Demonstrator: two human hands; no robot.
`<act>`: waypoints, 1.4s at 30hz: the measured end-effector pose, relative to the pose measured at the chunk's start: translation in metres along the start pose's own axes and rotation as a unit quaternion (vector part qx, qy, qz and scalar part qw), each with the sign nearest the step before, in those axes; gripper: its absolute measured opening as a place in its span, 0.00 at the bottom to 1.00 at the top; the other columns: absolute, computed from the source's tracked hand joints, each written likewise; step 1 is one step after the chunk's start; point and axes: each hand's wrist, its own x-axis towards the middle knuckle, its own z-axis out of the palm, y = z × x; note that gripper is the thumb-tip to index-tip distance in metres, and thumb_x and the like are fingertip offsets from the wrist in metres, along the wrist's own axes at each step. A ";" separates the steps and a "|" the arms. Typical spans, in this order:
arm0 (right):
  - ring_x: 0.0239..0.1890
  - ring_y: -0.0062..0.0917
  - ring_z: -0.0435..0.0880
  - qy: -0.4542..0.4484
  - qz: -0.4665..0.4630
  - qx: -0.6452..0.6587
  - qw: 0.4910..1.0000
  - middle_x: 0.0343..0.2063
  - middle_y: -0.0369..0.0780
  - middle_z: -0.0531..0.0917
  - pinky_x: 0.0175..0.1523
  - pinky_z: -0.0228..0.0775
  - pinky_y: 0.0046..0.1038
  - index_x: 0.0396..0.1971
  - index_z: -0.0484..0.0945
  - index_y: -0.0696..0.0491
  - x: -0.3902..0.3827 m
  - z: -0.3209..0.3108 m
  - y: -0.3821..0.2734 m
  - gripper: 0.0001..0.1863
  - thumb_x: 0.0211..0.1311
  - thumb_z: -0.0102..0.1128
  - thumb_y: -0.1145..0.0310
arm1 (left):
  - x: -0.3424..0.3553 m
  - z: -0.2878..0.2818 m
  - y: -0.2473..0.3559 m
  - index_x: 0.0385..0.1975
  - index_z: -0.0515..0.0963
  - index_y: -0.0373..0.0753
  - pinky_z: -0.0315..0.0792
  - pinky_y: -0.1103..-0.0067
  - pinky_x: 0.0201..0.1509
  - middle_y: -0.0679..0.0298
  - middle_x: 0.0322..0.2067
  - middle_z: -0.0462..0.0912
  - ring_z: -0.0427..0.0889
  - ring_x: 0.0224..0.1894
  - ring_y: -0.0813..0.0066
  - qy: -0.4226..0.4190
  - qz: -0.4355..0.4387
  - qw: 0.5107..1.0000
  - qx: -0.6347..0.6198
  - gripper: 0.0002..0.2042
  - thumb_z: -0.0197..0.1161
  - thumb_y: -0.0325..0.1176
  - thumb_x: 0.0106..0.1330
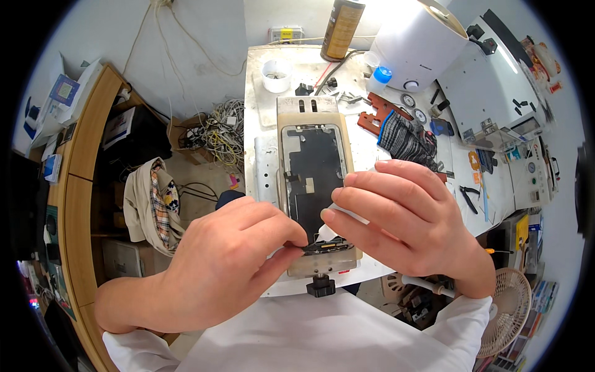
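A phone screen assembly with a dark back (310, 167) lies in a metal clamp fixture (307, 106) with a black knob at its front. My left hand (235, 260) is at the assembly's lower left corner, its thumb and forefinger pinched close together, with whatever is between them too small to make out. My right hand (403, 229) is curled over the right side of the assembly around a small white plastic tool (327, 233), whose pale tip reaches down to the assembly's lower edge. Much of that tool is hidden by my fingers.
Behind the fixture stand a white cup (276, 74), a tall can (338, 31), a blue-capped bottle (379, 79) and a white appliance (418, 43). A dark glove (406, 139), brown plates and pliers (469, 197) lie right. A wooden cabinet (83, 161) and cable pile (220, 136) are left.
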 end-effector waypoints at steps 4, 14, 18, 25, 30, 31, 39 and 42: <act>0.49 0.26 0.85 0.009 0.000 0.006 1.000 0.47 0.32 0.85 0.56 0.79 0.35 0.46 0.87 0.44 0.002 -0.001 -0.001 0.17 0.55 0.72 0.73 | 0.000 0.001 -0.001 0.37 0.84 0.39 0.74 0.73 0.36 0.65 0.33 0.84 0.79 0.36 0.67 0.001 0.000 1.000 0.001 0.09 0.74 0.23 0.57; 0.49 0.26 0.85 0.026 -0.008 0.000 1.000 0.47 0.33 0.86 0.57 0.79 0.35 0.46 0.87 0.45 0.001 0.000 -0.001 0.15 0.56 0.71 0.70 | 0.001 0.002 -0.002 0.36 0.83 0.38 0.74 0.73 0.36 0.65 0.34 0.84 0.79 0.37 0.67 -0.003 0.006 1.000 -0.003 0.10 0.74 0.21 0.57; 0.49 0.26 0.85 0.027 -0.011 -0.009 1.000 0.47 0.33 0.86 0.57 0.79 0.35 0.46 0.87 0.45 0.000 -0.001 0.000 0.16 0.56 0.71 0.70 | 0.001 0.002 -0.002 0.36 0.83 0.37 0.74 0.74 0.36 0.64 0.34 0.84 0.80 0.37 0.67 -0.004 0.009 1.000 -0.010 0.10 0.74 0.20 0.56; 0.49 0.25 0.85 0.025 -0.010 -0.021 0.999 0.47 0.33 0.86 0.57 0.79 0.34 0.46 0.86 0.45 -0.005 -0.001 0.001 0.17 0.55 0.72 0.71 | 0.002 0.000 -0.001 0.36 0.82 0.37 0.75 0.74 0.36 0.64 0.35 0.84 0.80 0.38 0.67 -0.013 0.010 1.000 -0.004 0.10 0.74 0.20 0.56; 0.49 0.26 0.86 0.030 -0.008 -0.019 0.999 0.46 0.33 0.86 0.57 0.79 0.34 0.46 0.86 0.44 -0.006 -0.001 0.001 0.17 0.56 0.72 0.71 | 0.002 0.001 0.000 0.36 0.82 0.37 0.75 0.74 0.36 0.64 0.35 0.84 0.81 0.38 0.67 -0.008 0.010 1.000 -0.005 0.10 0.74 0.20 0.56; 0.49 0.26 0.86 0.031 -0.008 -0.018 0.999 0.46 0.33 0.86 0.57 0.79 0.34 0.46 0.86 0.44 -0.005 -0.001 0.001 0.16 0.56 0.72 0.71 | 0.002 0.001 0.000 0.36 0.82 0.37 0.75 0.74 0.35 0.64 0.35 0.84 0.81 0.38 0.67 -0.009 0.011 1.000 -0.005 0.10 0.74 0.19 0.56; 0.49 0.25 0.85 0.024 -0.007 -0.018 1.000 0.46 0.33 0.86 0.57 0.79 0.34 0.46 0.87 0.45 -0.004 -0.003 -0.002 0.14 0.59 0.70 0.69 | 0.002 0.001 -0.001 0.36 0.82 0.37 0.75 0.74 0.35 0.64 0.35 0.84 0.81 0.37 0.67 -0.011 0.010 1.000 -0.005 0.11 0.74 0.19 0.55; 0.49 0.25 0.85 0.017 -0.001 -0.018 1.000 0.46 0.33 0.86 0.57 0.79 0.34 0.46 0.87 0.45 -0.003 -0.005 -0.003 0.15 0.58 0.70 0.69 | 0.002 0.001 -0.001 0.36 0.82 0.37 0.74 0.74 0.35 0.64 0.35 0.84 0.80 0.37 0.67 -0.008 0.012 1.000 -0.008 0.11 0.74 0.20 0.55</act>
